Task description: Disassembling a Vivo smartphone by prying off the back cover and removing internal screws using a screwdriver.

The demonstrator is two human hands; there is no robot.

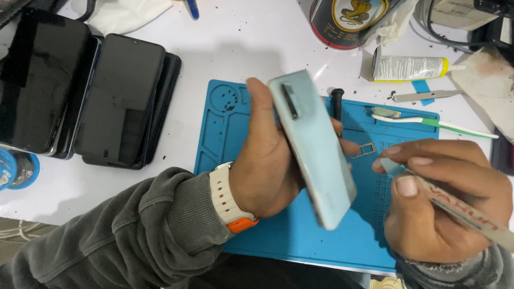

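Note:
My left hand [265, 166] grips a pale blue-white smartphone [316, 150] on its edge, back cover and camera strip facing me, tilted above the blue work mat [235, 123]. My right hand [444, 203] pinches a thin flat translucent pry tool [460, 206] with red markings, its tip pointing toward the phone's right edge, a small gap apart. A small metal card tray [364, 150] lies on the mat between the hands. A white and orange watch [227, 198] sits on my left wrist.
Stacked dark phones [85, 91] lie at the left. A toothbrush [433, 123], metal tweezers [425, 96], a glue tube [409, 68], a black screwdriver [337, 104], a round tin [348, 18] and a blue tape roll [16, 170] surround the mat.

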